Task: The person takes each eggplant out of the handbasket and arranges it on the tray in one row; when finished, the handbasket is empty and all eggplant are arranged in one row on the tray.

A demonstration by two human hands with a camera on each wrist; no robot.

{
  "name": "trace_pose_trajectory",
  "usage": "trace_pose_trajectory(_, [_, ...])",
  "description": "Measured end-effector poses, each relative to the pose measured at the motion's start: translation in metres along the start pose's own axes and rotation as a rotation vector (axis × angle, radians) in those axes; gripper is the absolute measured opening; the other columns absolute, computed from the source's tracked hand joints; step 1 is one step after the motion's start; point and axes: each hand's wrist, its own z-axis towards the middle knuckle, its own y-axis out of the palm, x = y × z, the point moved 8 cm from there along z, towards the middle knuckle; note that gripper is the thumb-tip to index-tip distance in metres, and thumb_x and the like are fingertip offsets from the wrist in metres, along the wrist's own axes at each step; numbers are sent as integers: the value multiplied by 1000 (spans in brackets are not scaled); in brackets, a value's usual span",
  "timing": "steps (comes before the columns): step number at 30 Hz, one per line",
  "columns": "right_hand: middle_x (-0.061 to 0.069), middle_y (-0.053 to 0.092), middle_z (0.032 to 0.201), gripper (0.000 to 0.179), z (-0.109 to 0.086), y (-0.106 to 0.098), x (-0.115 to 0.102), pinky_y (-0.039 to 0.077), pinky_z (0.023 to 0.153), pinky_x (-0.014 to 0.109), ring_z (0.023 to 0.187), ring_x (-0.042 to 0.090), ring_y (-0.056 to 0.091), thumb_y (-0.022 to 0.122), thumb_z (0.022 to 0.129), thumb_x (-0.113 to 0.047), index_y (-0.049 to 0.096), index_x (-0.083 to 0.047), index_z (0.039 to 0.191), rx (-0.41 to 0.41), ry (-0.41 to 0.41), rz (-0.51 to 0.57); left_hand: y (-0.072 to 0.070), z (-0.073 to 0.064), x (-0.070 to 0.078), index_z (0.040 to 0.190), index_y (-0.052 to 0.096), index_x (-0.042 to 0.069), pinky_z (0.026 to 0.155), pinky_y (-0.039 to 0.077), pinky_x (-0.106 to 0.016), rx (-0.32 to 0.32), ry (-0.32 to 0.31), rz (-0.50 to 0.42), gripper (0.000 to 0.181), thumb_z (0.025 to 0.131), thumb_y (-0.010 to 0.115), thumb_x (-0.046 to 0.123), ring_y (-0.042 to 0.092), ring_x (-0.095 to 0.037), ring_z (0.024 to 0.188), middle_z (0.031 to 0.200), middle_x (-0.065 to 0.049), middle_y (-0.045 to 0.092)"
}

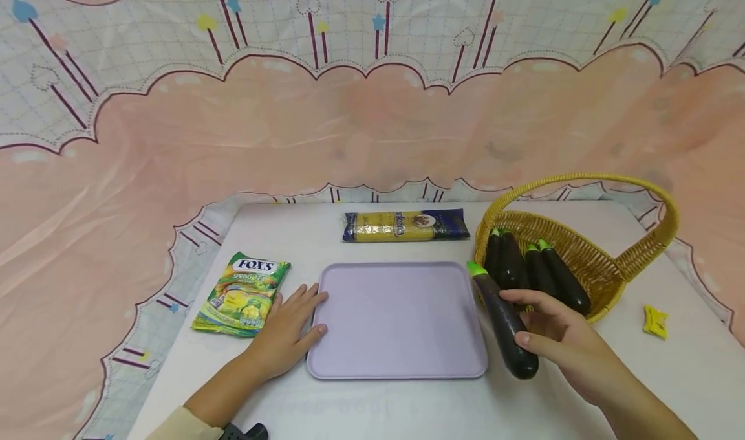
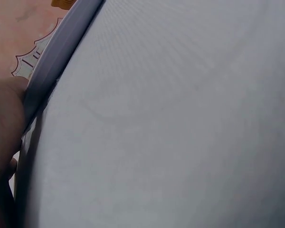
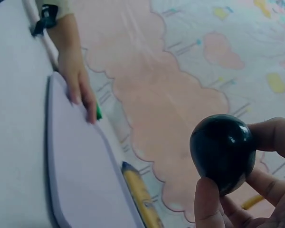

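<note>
My right hand [image 1: 573, 356] holds a dark purple eggplant [image 1: 504, 327] between thumb and fingers. Its green stem end points up and away, beside the right edge of a lilac tray [image 1: 401, 323]. In the right wrist view the rounded end of the eggplant [image 3: 222, 152] faces the camera. A yellow wicker basket [image 1: 611, 281] with a tall handle stands just beyond, with several more eggplants [image 1: 561, 278] inside. On the tray's left edge lies my left hand [image 1: 285, 336], fingers spread and touching the rim. The left wrist view shows mostly white tabletop.
A green Fox's candy bag [image 1: 241, 297] lies left of the tray, close to the left hand. Behind the tray is a yellow and blue pasta packet [image 1: 401, 226]. One small yellow wrapped candy [image 1: 656, 322] sits right of the basket. A patterned cloth [image 1: 349, 129] hangs behind the table.
</note>
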Motion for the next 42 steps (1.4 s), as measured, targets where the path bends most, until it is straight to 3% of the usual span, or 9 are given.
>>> trace_pose_trajectory(7, [24, 47, 148, 50, 17, 30, -2, 62, 86, 33, 113, 29, 61, 71, 100, -7, 59, -12, 149, -42, 78, -12, 0, -1, -2, 163, 45, 14, 126, 2, -73, -34, 0, -19, 68, 105, 67, 42, 22, -41, 161, 172, -13, 34])
trace_pose_trajectory(13, [20, 54, 138, 50, 30, 49, -5, 57, 84, 29, 111, 33, 55, 75, 98, -11, 61, -8, 146, -54, 66, -71, 1, -2, -3, 164, 44, 15, 126, 2, -73, -54, -8, -21, 70, 105, 67, 44, 21, -41, 161, 173, -13, 33])
trace_pose_trajectory(25, [20, 54, 148, 52, 64, 90, 12, 60, 82, 31, 103, 29, 65, 77, 96, -13, 62, -7, 146, -96, 82, -30, 1, -6, -2, 165, 42, 14, 125, -2, -75, -68, -52, -42, 71, 104, 69, 41, 17, -42, 162, 174, -13, 29])
trace_pose_trajectory(32, [17, 57, 148, 53, 87, 124, 26, 64, 79, 36, 103, 23, 69, 79, 95, -13, 63, -9, 146, -121, 127, 26, 1, -4, -3, 165, 41, 15, 124, -3, -75, -77, -46, -67, 73, 104, 68, 44, 15, -42, 163, 175, -13, 28])
trace_pose_trajectory(42, [17, 58, 147, 50, 119, 163, 32, 66, 79, 41, 106, 25, 71, 80, 94, -10, 65, -11, 142, -133, 196, 120, 0, 1, -4, 166, 39, 15, 124, -6, -74, -83, -24, -116, 76, 104, 68, 48, 13, -43, 163, 176, -13, 25])
